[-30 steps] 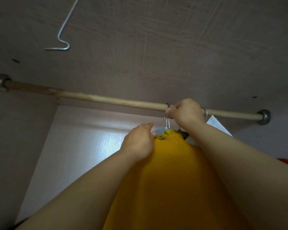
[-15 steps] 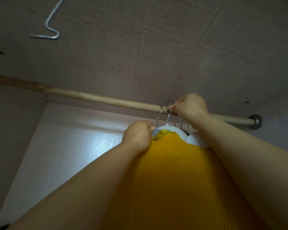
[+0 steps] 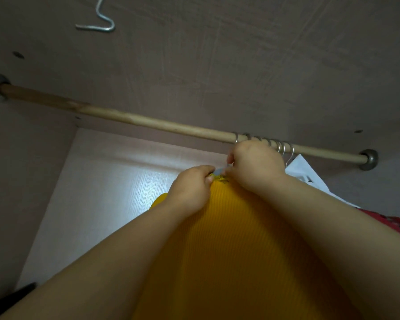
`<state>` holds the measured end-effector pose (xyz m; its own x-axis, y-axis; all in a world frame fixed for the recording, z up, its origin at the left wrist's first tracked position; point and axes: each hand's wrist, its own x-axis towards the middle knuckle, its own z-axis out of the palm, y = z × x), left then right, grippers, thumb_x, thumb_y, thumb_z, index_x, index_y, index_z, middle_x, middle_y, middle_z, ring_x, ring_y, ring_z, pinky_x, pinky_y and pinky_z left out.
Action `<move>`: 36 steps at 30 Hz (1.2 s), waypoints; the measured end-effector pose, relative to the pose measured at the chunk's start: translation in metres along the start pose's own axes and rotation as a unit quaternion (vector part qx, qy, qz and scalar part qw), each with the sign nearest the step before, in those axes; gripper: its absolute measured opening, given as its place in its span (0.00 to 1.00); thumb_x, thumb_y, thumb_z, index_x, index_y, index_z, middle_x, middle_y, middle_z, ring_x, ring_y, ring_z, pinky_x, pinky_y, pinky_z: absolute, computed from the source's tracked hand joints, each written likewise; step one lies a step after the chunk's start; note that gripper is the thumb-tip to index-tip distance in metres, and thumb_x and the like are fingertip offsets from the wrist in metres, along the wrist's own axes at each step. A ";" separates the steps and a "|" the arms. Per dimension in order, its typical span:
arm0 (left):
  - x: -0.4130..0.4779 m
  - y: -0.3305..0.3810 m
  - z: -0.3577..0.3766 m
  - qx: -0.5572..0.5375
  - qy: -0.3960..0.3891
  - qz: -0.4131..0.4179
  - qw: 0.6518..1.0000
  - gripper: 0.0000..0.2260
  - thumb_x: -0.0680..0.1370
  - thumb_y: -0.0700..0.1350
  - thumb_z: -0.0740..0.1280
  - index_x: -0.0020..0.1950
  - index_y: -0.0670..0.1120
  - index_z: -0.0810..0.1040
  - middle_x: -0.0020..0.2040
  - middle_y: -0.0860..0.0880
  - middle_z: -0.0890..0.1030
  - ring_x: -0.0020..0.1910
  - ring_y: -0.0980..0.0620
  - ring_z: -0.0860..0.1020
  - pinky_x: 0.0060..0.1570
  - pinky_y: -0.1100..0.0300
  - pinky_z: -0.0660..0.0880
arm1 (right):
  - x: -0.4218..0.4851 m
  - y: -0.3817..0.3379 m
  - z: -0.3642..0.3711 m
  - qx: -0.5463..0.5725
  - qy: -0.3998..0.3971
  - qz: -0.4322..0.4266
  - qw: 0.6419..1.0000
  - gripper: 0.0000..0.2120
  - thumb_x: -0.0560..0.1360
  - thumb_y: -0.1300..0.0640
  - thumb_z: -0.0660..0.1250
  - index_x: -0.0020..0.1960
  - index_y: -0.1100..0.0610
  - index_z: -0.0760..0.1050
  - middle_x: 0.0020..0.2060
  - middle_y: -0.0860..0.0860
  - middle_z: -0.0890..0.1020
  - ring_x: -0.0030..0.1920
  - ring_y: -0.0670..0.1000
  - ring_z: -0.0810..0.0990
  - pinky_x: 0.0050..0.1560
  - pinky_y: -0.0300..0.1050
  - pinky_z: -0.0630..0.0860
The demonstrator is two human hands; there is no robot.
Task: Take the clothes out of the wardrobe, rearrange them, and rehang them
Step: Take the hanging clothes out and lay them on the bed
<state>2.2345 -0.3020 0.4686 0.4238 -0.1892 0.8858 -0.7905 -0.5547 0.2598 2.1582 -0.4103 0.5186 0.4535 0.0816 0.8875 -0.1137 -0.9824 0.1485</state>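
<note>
A yellow ribbed knit garment (image 3: 231, 245) hangs below the wooden wardrobe rod (image 3: 148, 122), filling the lower middle of the view. My left hand (image 3: 192, 188) pinches the garment's neckline at its top left. My right hand (image 3: 254, 165) is curled at the neck of the pale hanger (image 3: 218, 171), just under the rod, pinching there. Several metal hanger hooks (image 3: 278, 144) sit bunched on the rod right above and beside my right hand. Most of the hanger is hidden by my hands and the fabric.
A white garment (image 3: 303, 167) hangs on the rod to the right, and a red fabric (image 3: 393, 222) shows at the right edge. A bent metal hook (image 3: 99, 21) hangs from the wardrobe ceiling at upper left. The rod's left stretch holds nothing. The pale back panel (image 3: 106, 181) lies behind.
My right hand has come down from the hook on the rod to the hanger's neck beside my left hand. The hooks now sit spread along the rod.
</note>
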 end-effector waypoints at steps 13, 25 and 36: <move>-0.013 -0.003 -0.022 0.038 0.027 0.009 0.999 0.18 0.80 0.44 0.58 0.71 0.48 0.66 0.69 0.47 0.70 0.68 0.47 0.67 0.64 0.59 0.62 | -0.011 0.007 0.003 -0.011 0.089 -0.063 0.994 0.10 0.74 0.52 0.62 0.51 0.54 0.76 0.49 0.54 0.79 0.51 0.57 0.76 0.41 0.44 0.68; -0.100 -0.039 -0.099 0.088 0.141 -0.032 0.986 0.24 0.71 0.56 0.56 0.65 0.50 0.74 0.61 0.47 0.78 0.61 0.48 0.72 0.60 0.56 0.67 | -0.046 -0.059 -0.021 0.159 0.139 -0.206 0.955 0.16 0.73 0.49 0.66 0.58 0.52 0.78 0.55 0.52 0.81 0.56 0.55 0.76 0.53 0.51 0.73; -0.301 -0.051 -0.166 0.157 0.239 -0.232 0.930 0.16 0.68 0.52 0.67 0.55 0.56 0.80 0.47 0.57 0.81 0.47 0.58 0.78 0.51 0.60 0.73 | -0.168 -0.183 0.035 0.389 0.083 -0.283 0.873 0.15 0.68 0.44 0.66 0.51 0.48 0.80 0.40 0.49 0.82 0.38 0.55 0.82 0.32 0.42 0.73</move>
<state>2.0739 -0.0823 0.2521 0.3822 0.4695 0.7959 -0.3717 -0.7104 0.5976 2.1337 -0.2503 0.3272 0.1004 0.5505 0.8288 0.7502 -0.5891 0.3004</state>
